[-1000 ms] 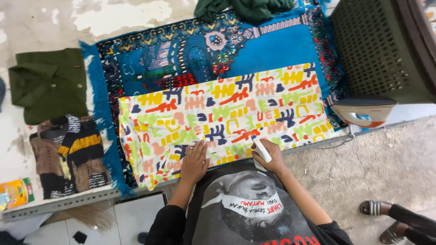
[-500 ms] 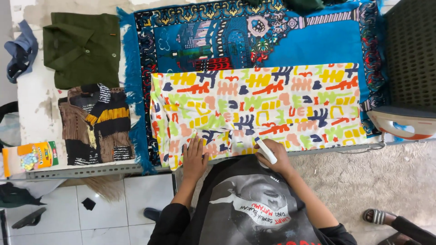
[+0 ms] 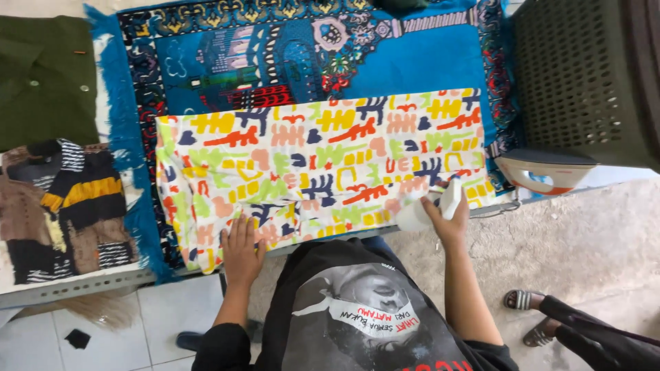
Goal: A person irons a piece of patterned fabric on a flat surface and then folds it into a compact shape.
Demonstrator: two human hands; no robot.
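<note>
Left hand (image 3: 242, 249) flat, open on cloth (image 3: 323, 165) at counter's front edge; right hand (image 3: 447, 218) clamps sprayer (image 3: 430, 206). Mist evenly, keep cloth taut.

Left hand (image 3: 242, 249) flat on patterned cloth (image 3: 316, 161), right hand (image 3: 447, 216) gripping perhaps a spray bottle (image 3: 450, 198)

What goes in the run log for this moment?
left hand flat on patterned cloth | right hand holds white spray bottle | iron at right

One head-worn camera looks steeply down from close above, facing the patterned cloth (image 3: 323, 161) spread across the frame's middle, with the wearer's own chest and both forearms filling the bottom edge.
</note>
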